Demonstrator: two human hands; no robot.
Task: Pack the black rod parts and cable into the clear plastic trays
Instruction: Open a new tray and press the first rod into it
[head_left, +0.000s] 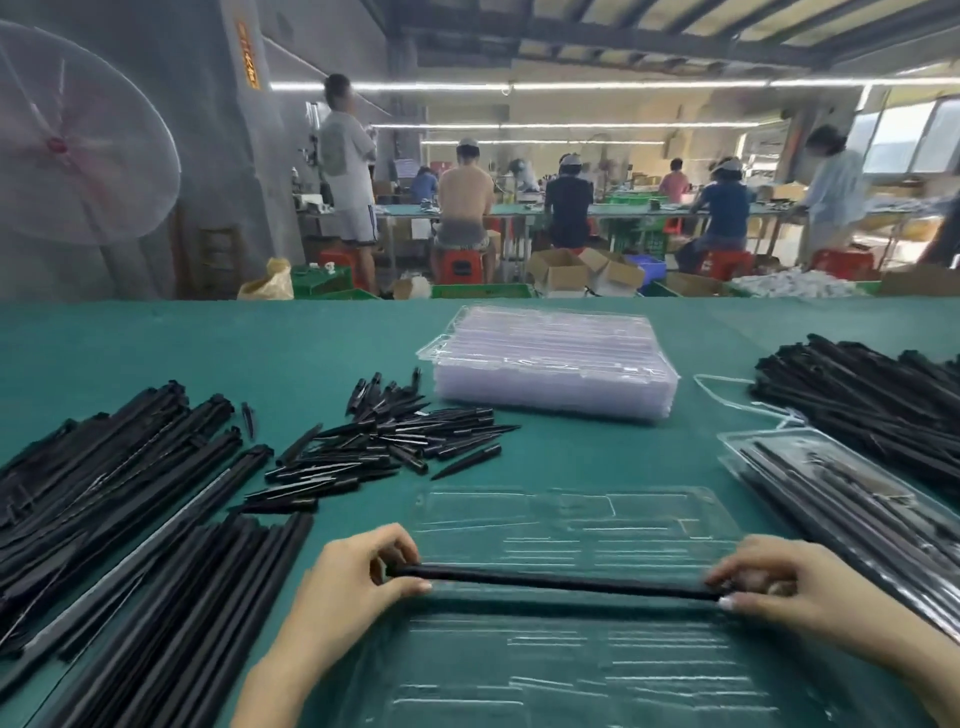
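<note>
A long black rod (561, 581) lies crosswise over an open clear plastic tray (571, 525) in front of me. My left hand (358, 577) pinches the rod's left end between thumb and fingers. My right hand (779, 587) pinches its right end. Long black rods (156, 597) are piled at the left. Short pointed black spikes (384, 441) lie scattered at centre left. At the right edge of the view sits another pile of black rods (872, 405). No cable is plainly visible.
A stack of clear trays (556, 364) stands at the table's middle back. A filled tray (841, 504) lies at the right, with a thin white string (737, 395) behind it. Green table cloth (208, 343) shows at the far left. Workers sit at benches beyond the table.
</note>
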